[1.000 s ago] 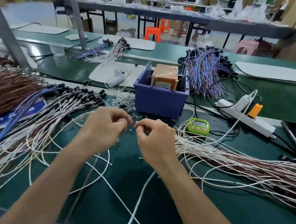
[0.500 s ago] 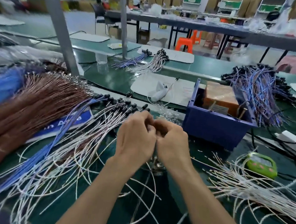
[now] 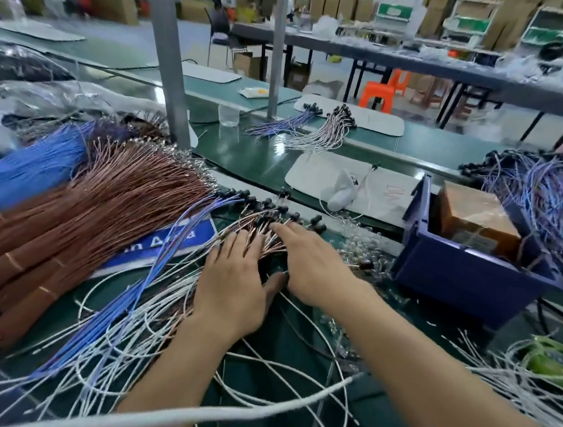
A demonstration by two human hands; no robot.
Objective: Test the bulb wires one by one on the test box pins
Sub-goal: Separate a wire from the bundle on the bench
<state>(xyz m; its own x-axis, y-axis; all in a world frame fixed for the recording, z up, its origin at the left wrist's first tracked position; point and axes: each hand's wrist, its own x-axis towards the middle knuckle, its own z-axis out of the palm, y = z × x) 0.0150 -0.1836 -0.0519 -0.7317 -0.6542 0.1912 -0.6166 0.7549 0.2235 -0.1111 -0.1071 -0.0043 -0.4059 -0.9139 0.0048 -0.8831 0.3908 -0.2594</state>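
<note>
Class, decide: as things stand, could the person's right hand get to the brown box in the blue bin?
Probably yes: the right hand lies left of the open-topped blue bin, nothing tall stands between them, and the brown box sits uncovered.

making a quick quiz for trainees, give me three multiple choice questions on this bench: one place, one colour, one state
1. Where is the brown box? A on the floor B in the blue bin C on a shelf
2. What colour is the plastic stool? A orange B green C black
3. How are the left hand and right hand? A in fists B holding pliers C fingers spread on the wire pile
Answers: 1 B, bin walls surround it; 2 A, bright orange by the far table; 3 C, both lie flat on the wires.
</note>
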